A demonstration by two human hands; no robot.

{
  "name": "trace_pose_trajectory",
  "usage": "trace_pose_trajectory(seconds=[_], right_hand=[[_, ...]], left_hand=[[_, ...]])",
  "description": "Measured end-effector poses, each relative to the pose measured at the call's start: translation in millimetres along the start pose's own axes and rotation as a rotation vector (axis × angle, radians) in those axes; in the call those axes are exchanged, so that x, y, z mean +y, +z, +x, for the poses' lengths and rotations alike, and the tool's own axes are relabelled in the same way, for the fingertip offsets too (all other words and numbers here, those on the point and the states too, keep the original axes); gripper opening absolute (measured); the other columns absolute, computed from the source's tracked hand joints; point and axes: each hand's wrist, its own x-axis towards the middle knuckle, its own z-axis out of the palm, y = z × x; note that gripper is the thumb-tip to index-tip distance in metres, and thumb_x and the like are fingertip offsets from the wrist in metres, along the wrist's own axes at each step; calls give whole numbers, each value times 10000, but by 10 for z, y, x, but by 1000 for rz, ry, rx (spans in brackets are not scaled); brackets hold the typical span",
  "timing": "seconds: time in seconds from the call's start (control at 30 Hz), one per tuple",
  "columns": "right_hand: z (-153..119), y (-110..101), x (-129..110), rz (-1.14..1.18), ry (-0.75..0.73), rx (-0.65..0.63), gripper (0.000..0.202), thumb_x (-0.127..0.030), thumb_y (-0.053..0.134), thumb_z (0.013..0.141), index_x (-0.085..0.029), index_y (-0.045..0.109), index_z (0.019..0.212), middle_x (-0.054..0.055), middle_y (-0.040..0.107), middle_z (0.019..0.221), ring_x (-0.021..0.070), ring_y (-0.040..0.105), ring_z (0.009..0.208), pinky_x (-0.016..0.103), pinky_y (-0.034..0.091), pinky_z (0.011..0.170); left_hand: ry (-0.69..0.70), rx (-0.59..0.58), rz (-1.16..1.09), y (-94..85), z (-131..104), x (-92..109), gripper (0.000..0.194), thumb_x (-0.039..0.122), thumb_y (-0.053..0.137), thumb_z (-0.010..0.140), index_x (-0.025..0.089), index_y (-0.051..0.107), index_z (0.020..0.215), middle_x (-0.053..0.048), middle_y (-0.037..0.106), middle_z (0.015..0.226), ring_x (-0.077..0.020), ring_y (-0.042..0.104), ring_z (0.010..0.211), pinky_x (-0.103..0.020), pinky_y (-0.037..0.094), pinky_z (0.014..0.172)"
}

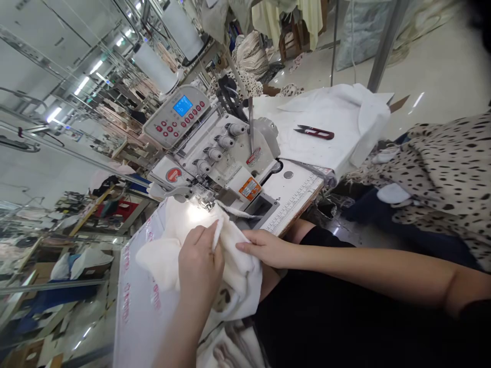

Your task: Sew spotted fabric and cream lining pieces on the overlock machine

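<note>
In the middle of the frame I hold a piece of white fabric [230, 255] just in front of the sewing machine [215, 153]. My left hand [199, 266] is clenched on a fold of the fabric, pinching it between thumb and fingers. My right hand [268, 248] lies flat on the fabric with the fingers stretched out, pressing and not gripping.

I judge the sewing is only at its beginning: the fabric's edge is near the presser foot [203, 197], but I cannot tell if it is already under the needle, because the lamp makes a bright spot there. The lower part of the fabric hangs off the table edge, cut off by the frame. Red thread snips [314, 133] lie untouched on white cloth [345, 112], upper right.
</note>
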Motion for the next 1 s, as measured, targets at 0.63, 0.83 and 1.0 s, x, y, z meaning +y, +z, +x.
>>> trace_pose_trajectory(seconds=[0.63, 0.83, 1.0], right_hand=[[318, -23, -168, 25, 36, 15, 113, -230, 554, 772, -122, 529, 748, -4, 501, 683, 129, 457, 661, 208, 386, 586], [6, -4, -64, 107, 309, -225, 174, -281, 549, 753, -113, 554, 705, -8, 498, 579, 127, 471, 528, 245, 419, 532], [-123, -105, -85, 125, 59, -149, 225, -323, 585, 728, -108, 602, 792, 60, 592, 893, 203, 536, 878, 321, 432, 823]], left_hand=[[126, 79, 381, 197, 227, -57, 262, 89, 443, 754, 71, 592, 968, -55, 495, 699, -205, 461, 688, -304, 397, 604], [-164, 187, 333, -42, -177, -386, 244, 130, 470, 708, 117, 572, 929, -106, 526, 976, -258, 470, 916, -373, 403, 817], [-464, 213, 411, -475, -802, -741, 304, 164, 424, 698, 126, 525, 982, -136, 500, 1038, -315, 428, 1034, -436, 390, 874]])
